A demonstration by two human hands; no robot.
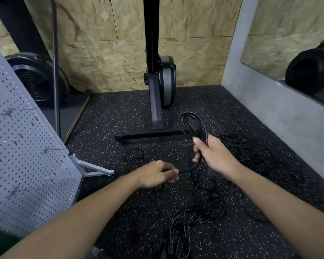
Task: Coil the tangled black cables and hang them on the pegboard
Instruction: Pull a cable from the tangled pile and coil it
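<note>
1. Currently, your right hand (215, 156) is gripping a coil (192, 124) of black cable, its loops standing up above your fist.
2. Your left hand (157, 174) is pinching the loose strand (188, 169) that is running across from the coil.
3. More tangled cables (209, 206) are lying spread over the speckled floor (110, 118), beneath and beyond both hands.
4. A grey pegboard (26, 146) is standing on your left, well apart from the coil.
5. A black exercise machine (155, 109) is standing upright ahead, against the chipboard wall (101, 53).
</note>
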